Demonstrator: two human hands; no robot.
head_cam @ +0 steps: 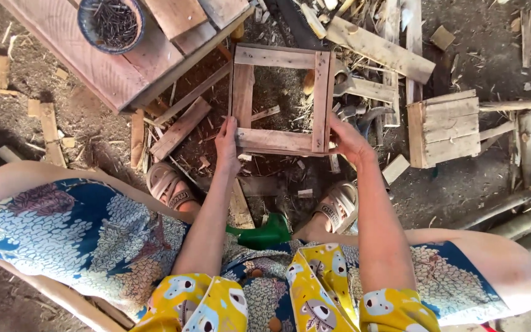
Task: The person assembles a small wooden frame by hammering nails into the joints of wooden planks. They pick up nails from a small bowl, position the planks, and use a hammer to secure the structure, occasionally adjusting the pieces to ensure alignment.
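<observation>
A square wooden frame [279, 98] made of four rough, pale reddish slats is held low over the dirt floor, between the person's knees and a wooden bench [99, 61]. The slats overlap at the corners, the top and bottom ones lying across the ends of the two side ones, and the open middle shows wood chips and scraps on the ground beneath. The frame sits slightly skewed, its right side slat a little longer and leaning in at the top. The left hand [227, 147] grips the lower left corner, fingers curled up along the side slat and the thumb against the bottom slat, so it is closed on the frame. The right hand [346, 140] clasps the lower right corner from outside, fingers wrapped around the edge where the bottom and right slats meet, also closed on the frame. Both forearms reach straight forward and down from the lap, roughly parallel. On the bench stands a round blue bowl [110, 23] full of dark nails. To the right of the frame, well apart from it, lies a small slatted wooden box [444, 128]. A green plastic object [265, 235] shows between the sandalled feet, near the left forearm
</observation>
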